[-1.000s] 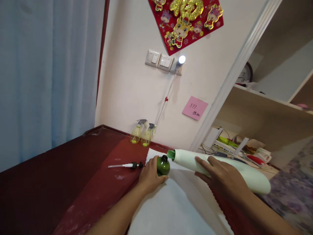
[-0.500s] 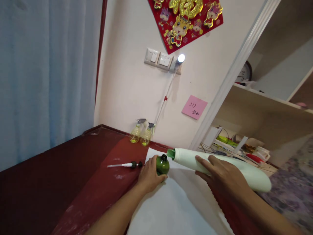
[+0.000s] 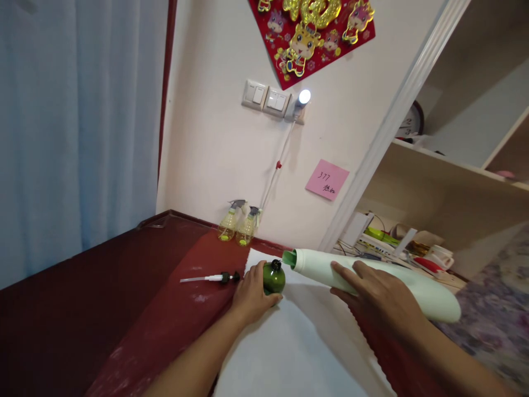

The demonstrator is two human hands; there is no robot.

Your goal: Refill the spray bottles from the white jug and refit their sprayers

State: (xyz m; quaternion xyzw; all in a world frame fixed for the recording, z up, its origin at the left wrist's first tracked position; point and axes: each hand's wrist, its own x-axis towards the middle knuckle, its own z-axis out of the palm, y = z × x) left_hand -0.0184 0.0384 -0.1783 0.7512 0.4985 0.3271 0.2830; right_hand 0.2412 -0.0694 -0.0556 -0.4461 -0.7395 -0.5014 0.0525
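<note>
My left hand (image 3: 252,295) is wrapped round a small dark green bottle (image 3: 275,278) standing on the white cloth, its dark neck open at the top. On the right, my right hand (image 3: 372,289) grips a long pale green bottle (image 3: 430,295) from above. That bottle lies almost level in the air, its green spout (image 3: 289,258) close beside the small bottle's neck. Whether liquid runs between them is too small to make out. A pump dispenser top (image 3: 223,277) with a white tube lies on the table left of my left hand.
Two clear yellow spray bottles (image 3: 245,229) stand against the wall at the back. A white cloth (image 3: 285,353) covers part of the dark red table (image 3: 136,264). Shelves (image 3: 446,171) with assorted items are on the right. A blue curtain (image 3: 78,121) hangs at the left.
The whole view has shifted very slightly. Both hands keep their hold on the bottles, and the spout stays beside the small bottle's neck.
</note>
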